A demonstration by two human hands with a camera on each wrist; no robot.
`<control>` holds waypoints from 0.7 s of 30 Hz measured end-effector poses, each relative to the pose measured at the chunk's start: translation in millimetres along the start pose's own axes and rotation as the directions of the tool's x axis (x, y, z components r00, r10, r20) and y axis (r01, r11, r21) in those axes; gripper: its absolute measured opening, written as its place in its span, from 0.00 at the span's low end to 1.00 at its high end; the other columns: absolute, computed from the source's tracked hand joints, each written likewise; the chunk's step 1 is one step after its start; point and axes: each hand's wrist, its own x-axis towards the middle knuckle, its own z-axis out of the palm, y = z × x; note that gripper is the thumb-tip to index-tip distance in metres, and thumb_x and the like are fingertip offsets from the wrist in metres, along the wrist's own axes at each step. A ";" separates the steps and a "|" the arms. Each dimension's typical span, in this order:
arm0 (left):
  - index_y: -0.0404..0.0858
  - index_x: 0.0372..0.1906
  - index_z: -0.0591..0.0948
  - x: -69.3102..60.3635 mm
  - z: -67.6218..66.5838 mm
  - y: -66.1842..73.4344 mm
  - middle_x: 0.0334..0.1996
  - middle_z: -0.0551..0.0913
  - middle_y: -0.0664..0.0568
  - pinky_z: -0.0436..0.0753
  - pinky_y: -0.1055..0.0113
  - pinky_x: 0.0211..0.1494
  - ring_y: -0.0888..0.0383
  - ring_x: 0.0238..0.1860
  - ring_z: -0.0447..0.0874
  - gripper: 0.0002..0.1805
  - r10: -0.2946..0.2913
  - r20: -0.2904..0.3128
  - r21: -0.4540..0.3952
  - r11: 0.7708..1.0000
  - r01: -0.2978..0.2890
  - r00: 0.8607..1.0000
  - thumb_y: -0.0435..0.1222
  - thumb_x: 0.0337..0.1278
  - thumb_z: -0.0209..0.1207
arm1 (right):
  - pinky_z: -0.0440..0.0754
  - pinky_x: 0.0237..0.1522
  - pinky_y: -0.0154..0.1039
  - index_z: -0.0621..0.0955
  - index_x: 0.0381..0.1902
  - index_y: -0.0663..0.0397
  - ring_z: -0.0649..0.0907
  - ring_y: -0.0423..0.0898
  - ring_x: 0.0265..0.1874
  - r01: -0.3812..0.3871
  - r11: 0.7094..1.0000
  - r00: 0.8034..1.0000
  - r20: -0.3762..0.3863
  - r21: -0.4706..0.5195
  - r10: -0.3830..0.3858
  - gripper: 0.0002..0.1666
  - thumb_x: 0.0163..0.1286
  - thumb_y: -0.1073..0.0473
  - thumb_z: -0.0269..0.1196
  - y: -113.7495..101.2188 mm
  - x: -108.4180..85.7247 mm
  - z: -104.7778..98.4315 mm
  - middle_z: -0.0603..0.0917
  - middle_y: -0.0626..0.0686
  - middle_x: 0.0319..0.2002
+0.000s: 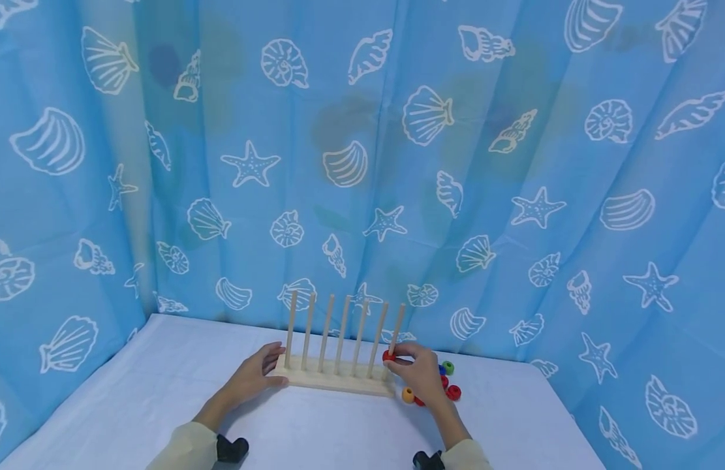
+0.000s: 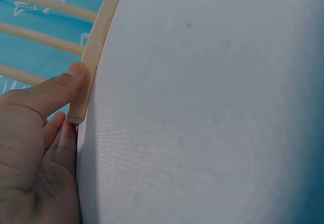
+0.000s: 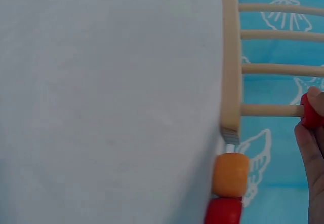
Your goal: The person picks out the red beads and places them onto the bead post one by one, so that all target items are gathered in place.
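A wooden rack with a row of several upright pegs stands on the table, its long base [image 1: 339, 382] running left to right. My left hand [image 1: 249, 378] grips the base's left end. In the left wrist view the thumb [image 2: 76, 72] lies on the base and the other fingers reach round its end. My right hand [image 1: 422, 377] pinches a red bead [image 1: 388, 356] between thumb and fingers at the rightmost peg [image 1: 399, 323]. The right wrist view shows that peg going into the red bead [image 3: 306, 111], partway up and apart from the base.
Loose beads lie right of the rack, partly behind my right hand: an orange bead [image 1: 408, 394], a green bead [image 1: 447, 368], a blue one and several red ones, such as this red bead [image 1: 453, 392]. A blue shell-print curtain [image 1: 350, 196] hangs behind the white table [image 1: 315, 431].
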 end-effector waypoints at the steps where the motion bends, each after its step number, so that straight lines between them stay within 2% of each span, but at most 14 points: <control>1: 0.33 0.71 0.63 -0.3 0.0 0.2 0.65 0.72 0.40 0.71 0.55 0.68 0.43 0.66 0.70 0.49 -0.005 -0.001 -0.001 1.000 0.005 1.000 0.36 0.42 0.75 | 0.87 0.42 0.36 0.86 0.46 0.55 0.87 0.49 0.42 -0.007 1.000 1.000 0.006 -0.008 0.007 0.18 0.56 0.60 0.74 1.2 -0.8 1.2 0.85 0.52 0.42; 9: 0.34 0.71 0.63 -1.6 -0.5 0.2 0.65 0.72 0.40 0.71 0.52 0.67 0.42 0.66 0.70 0.49 -0.006 -0.001 0.003 1.000 0.006 1.000 0.38 0.42 0.75 | 0.87 0.46 0.43 0.86 0.43 0.53 0.84 0.53 0.46 -0.036 0.994 0.996 0.072 -0.103 0.044 0.17 0.54 0.61 0.75 7.2 -5.1 5.8 0.87 0.50 0.40; 15: 0.35 0.71 0.63 -1.0 0.2 1.1 0.65 0.72 0.42 0.71 0.54 0.68 0.44 0.66 0.70 0.49 -0.023 -0.001 0.003 1.000 0.023 1.000 0.37 0.42 0.75 | 0.87 0.47 0.46 0.86 0.44 0.53 0.84 0.54 0.46 -0.070 0.989 0.990 0.113 -0.130 0.085 0.17 0.55 0.61 0.75 9.1 -4.4 5.6 0.87 0.50 0.40; 21: 0.33 0.71 0.63 -2.1 0.9 2.4 0.65 0.72 0.40 0.71 0.55 0.68 0.43 0.66 0.70 0.49 -0.009 -0.008 -0.002 1.000 0.009 1.000 0.36 0.42 0.75 | 0.87 0.46 0.47 0.86 0.42 0.53 0.85 0.54 0.44 -0.051 0.990 0.983 0.171 -0.129 0.072 0.15 0.56 0.62 0.74 13.0 -4.9 5.3 0.87 0.51 0.39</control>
